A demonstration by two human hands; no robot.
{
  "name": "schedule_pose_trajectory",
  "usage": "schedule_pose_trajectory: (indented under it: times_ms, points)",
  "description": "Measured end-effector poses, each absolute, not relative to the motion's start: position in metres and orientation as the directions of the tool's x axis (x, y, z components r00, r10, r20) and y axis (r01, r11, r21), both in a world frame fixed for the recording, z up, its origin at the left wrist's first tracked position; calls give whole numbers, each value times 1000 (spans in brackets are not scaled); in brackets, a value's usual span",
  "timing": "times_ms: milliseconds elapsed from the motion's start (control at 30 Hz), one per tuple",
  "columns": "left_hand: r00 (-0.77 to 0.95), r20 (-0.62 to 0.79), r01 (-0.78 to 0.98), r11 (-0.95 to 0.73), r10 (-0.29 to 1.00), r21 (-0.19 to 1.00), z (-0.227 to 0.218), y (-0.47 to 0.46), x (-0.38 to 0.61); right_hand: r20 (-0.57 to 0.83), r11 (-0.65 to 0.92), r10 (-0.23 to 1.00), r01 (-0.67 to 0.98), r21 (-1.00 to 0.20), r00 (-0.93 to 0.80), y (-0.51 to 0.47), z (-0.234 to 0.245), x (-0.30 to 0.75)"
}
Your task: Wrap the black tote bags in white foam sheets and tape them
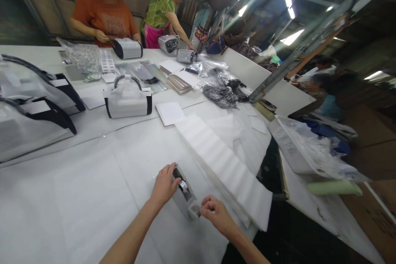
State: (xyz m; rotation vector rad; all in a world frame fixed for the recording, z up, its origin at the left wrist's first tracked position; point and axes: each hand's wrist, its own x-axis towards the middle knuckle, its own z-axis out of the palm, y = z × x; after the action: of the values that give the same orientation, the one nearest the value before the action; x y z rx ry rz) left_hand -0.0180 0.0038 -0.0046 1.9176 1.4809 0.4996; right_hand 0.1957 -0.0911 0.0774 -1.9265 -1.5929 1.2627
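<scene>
A grey tape dispenser [185, 195] sits on the white-covered table [93, 181] near its front edge. My left hand [163, 185] is laid over the dispenser's rear end, fingers curled round it. My right hand [216, 213] is at the dispenser's front, fingers pinched together at the cutter end; what they pinch is too small to make out, perhaps the tape's end. A stack of white foam sheets [225, 165] lies just right of both hands.
A white bag with black trim [128, 101] stands mid-table, larger bags [34, 99] lie at the left. Cards, plastic packets and small bags cover the far side, where two people work. The table's right edge drops off past the foam sheets.
</scene>
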Motion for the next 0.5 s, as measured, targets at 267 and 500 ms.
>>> schedule_pose_trajectory:
  times_ms: [267,500]
  points:
    - [239,-117,792,-124,964,598,10,-12,3,-462,-433,884,510,-743,77,-143,52,222]
    - [224,-213,795,-52,951,604,15,-8,11,-451,-413,889,569,-711,81,-156,25,221]
